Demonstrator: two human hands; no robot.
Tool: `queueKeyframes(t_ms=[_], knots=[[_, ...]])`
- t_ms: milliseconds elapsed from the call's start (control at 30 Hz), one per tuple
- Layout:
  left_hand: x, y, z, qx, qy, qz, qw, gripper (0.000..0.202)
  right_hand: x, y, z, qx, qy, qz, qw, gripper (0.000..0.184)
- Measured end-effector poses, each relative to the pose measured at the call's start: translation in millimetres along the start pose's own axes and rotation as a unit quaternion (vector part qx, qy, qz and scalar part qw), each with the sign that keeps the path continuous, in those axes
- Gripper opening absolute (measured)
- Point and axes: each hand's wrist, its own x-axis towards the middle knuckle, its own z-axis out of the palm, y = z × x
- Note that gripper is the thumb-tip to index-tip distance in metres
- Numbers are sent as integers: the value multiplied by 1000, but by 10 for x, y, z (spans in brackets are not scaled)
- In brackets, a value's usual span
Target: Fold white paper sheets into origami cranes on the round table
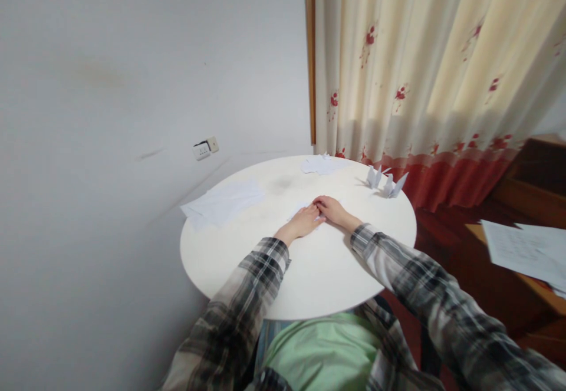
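Observation:
A piece of white paper [295,209] lies on the round white table [318,285], mostly hidden under my two hands. My left hand [305,221] rests over it with the fingers stretched toward the right and the thumb apart. From the other side my right hand [332,209] bends its fingers down onto the paper, and its fingertips meet those of the left hand. Folds in the paper are too small and too covered to make out.
Loose white sheets [225,201] lie at the table's left, and more paper [321,164] at the far edge. Folded paper figures [392,186] stand at the right. A wall with a socket [202,151], a curtain [398,72] and a wooden desk with papers [526,249] surround the table.

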Motion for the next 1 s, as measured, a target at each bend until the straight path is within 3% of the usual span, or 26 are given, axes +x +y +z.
queueKeyframes(t_ms=[167, 467, 733, 1000], knots=[[23, -83, 12, -95, 51, -12, 994, 34, 7, -57, -35, 9, -7, 19, 1000, 25], [11, -114, -12, -179, 81, -27, 980, 26, -10, -114, -65, 8, -4, 30, 1000, 23], [26, -134, -14, -193, 68, 11, 979, 27, -9, -104, -68, -3, -12, 25, 1000, 24], [9, -122, -22, -199, 66, -2, 978, 30, -18, -116, -70, -2, -10, 26, 1000, 24]])
